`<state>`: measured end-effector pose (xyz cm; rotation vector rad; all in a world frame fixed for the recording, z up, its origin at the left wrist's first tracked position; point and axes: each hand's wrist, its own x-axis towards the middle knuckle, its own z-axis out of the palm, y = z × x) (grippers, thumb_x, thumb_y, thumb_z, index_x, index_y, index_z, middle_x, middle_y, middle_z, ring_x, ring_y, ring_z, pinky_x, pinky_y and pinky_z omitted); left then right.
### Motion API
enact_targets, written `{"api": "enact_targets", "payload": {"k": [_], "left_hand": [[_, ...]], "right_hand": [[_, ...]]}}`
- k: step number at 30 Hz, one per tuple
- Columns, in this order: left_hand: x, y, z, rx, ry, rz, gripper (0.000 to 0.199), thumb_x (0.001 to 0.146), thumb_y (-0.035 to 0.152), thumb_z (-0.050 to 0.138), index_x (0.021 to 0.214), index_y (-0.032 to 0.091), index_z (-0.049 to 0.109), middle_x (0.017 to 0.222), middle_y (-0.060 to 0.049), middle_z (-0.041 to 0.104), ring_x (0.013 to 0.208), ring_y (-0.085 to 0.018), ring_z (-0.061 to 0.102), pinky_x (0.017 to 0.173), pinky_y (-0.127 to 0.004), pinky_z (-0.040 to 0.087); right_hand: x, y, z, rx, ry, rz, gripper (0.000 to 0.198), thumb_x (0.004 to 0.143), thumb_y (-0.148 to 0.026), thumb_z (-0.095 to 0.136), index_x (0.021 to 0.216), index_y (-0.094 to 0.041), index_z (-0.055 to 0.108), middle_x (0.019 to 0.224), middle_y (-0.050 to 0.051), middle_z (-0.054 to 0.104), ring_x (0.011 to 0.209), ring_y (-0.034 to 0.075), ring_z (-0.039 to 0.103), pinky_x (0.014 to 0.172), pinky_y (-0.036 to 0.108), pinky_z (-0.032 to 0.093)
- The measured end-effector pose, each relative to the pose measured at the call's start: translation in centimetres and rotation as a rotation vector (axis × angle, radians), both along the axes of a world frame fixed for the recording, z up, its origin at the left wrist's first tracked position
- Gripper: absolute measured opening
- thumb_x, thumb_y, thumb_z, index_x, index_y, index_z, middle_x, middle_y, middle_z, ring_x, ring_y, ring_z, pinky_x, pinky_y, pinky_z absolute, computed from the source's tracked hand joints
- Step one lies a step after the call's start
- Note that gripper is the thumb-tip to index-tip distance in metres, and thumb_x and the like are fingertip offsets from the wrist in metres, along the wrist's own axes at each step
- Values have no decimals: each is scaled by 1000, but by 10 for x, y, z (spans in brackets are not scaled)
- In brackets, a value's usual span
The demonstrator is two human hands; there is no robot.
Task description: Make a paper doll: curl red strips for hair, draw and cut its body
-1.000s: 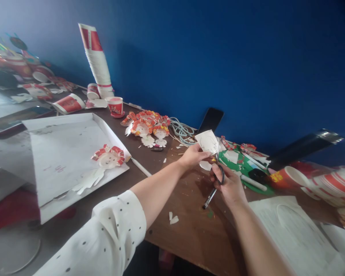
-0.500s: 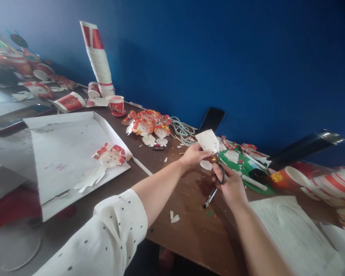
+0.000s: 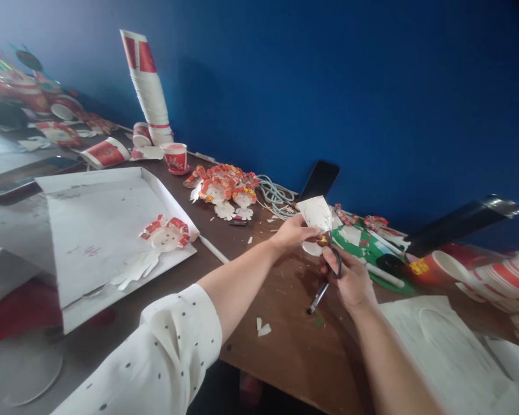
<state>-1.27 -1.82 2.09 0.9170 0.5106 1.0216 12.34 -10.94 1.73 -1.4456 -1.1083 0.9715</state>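
Note:
A small white piece of paper [image 3: 315, 212] with faint drawn lines is pinched in my left hand [image 3: 294, 233]. My right hand [image 3: 350, 278] grips black-handled scissors [image 3: 339, 263], fingers through the loops, and their blades meet the paper's lower right edge. How far the blades are apart cannot be made out. Under the right hand a pen [image 3: 317, 298] slants downward; whether it is held or lies on the table is unclear. A white paper disc [image 3: 312, 248] lies just below the paper, and small white scraps [image 3: 263, 328] are scattered nearer me.
Paper-cup faces [image 3: 225, 187] with red curled rims are heaped behind my left hand. A white open box [image 3: 99, 230] occupies the left side. Beyond it leans a tall cup stack [image 3: 149, 92]. A phone [image 3: 320, 183] rests against the blue wall; a green mat [image 3: 358, 245] lies right.
The paper, scissors and both hands appear very slightly further right, with the whole view shifted a little. Both holds stay the same.

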Motion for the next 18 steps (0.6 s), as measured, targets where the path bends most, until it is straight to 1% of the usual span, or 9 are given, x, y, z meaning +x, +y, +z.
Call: {"api": "enact_targets", "payload": {"k": [5, 10, 14, 18], "left_hand": [[-1, 2, -4, 35, 8, -33, 10, 74, 7, 65, 84, 7, 61, 64, -3, 65, 50, -5, 54, 51, -18, 39], [-3, 4, -6, 79, 25, -32, 13, 73, 11, 66, 85, 8, 62, 66, -3, 65, 49, -5, 53, 48, -17, 34], [-3, 5, -8, 85, 34, -31, 15, 73, 14, 69, 84, 8, 62, 65, -3, 65, 50, -6, 54, 47, -17, 34], [-3, 5, -7, 59, 31, -27, 15, 72, 13, 69, 85, 8, 62, 65, -3, 66, 50, -6, 55, 49, -18, 36]], "right_hand": [[1, -1, 3, -16, -8, -6, 48, 65, -55, 78, 97, -19, 74, 67, 0, 58, 54, 9, 50, 41, 19, 31], [-1, -3, 5, -36, 19, -2, 49, 65, -56, 78, 98, -19, 73, 67, -1, 55, 53, 8, 48, 38, 18, 27], [-2, -4, 8, -48, 31, 6, 48, 65, -55, 78, 94, -18, 73, 65, -1, 54, 53, 8, 48, 38, 17, 27], [-3, -4, 10, -45, 45, -6, 45, 64, -55, 79, 87, -17, 71, 65, -1, 54, 51, 7, 47, 37, 17, 24]]}}
